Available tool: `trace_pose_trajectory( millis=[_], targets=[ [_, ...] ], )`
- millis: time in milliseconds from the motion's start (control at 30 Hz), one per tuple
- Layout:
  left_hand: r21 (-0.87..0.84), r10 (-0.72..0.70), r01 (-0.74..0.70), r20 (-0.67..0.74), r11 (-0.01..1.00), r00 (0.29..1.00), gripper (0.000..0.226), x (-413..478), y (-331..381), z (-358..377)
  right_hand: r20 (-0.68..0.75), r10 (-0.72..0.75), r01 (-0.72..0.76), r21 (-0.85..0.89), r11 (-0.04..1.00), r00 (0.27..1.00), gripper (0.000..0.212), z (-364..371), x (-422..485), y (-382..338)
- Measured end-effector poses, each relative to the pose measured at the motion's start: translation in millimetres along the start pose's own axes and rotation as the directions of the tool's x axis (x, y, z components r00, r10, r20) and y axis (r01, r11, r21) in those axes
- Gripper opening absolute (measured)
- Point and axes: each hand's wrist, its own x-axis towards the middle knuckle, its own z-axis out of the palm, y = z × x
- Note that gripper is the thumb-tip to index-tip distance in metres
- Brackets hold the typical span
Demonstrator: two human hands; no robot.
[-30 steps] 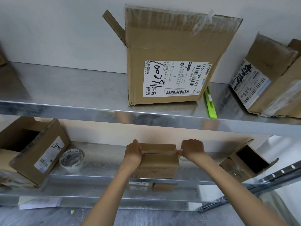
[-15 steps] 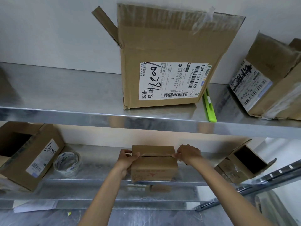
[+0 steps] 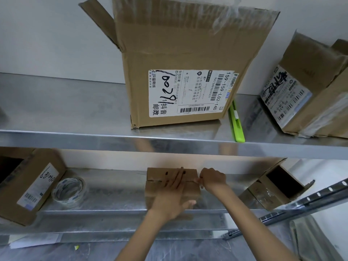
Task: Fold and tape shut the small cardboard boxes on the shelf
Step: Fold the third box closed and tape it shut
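Observation:
A small brown cardboard box (image 3: 156,187) sits on the lower metal shelf (image 3: 113,196), its top flaps folded shut with a seam across the middle. My left hand (image 3: 172,194) lies flat on the box top, fingers straight across the seam, thumb over the front edge. My right hand (image 3: 212,178) is at the box's right end, fingers curled and pinching at the seam's end, apparently a strip of clear tape that I cannot make out. A roll of clear tape (image 3: 68,191) lies on the same shelf to the left.
An open labelled box (image 3: 30,185) lies on its side at the lower left, another open box (image 3: 276,187) at the lower right. On the upper shelf (image 3: 56,134) stand a large open carton (image 3: 188,72), a green box cutter (image 3: 236,125) and a taped parcel (image 3: 308,95).
My left hand has left the box's left end and now lies flat across the top. My right hand stays at the right end. The camera has tilted up slightly.

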Motion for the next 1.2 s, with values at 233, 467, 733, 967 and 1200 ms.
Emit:
trace_pose_trajectory(
  millis=[233,467,733,967,1200],
  targets=[
    [0.058,-0.231,0.233,-0.043,0.971,0.972,0.115,-6.1,-25.5,-8.5,0.016,0.018,-0.019,0.053,0.998,1.0,0.04,1.0,0.2,-1.1],
    [0.13,-0.008,-0.005,0.101,0.992,0.995,0.118,23.7,10.3,-13.2,0.026,0.053,-0.056,0.104,0.993,0.998,0.034,2.3,-4.4,0.7],
    [-0.205,0.032,-0.018,0.064,0.979,0.997,0.096,26.9,-1.0,-60.9,-0.278,-0.213,0.345,0.631,0.695,0.937,0.035,-47.7,-47.8,34.2],
    [-0.636,-0.013,-0.081,-0.141,0.768,0.99,0.104,9.2,-16.6,-34.9,-0.189,-0.339,0.387,0.531,0.754,0.922,0.037,-88.0,-77.7,3.2],
    [-0.789,-0.149,-0.104,-0.241,0.606,0.959,0.096,-15.2,-40.7,-25.2,-0.296,-0.394,0.373,-0.126,0.919,0.87,0.041,-82.8,-58.2,-10.9]
  ],
)
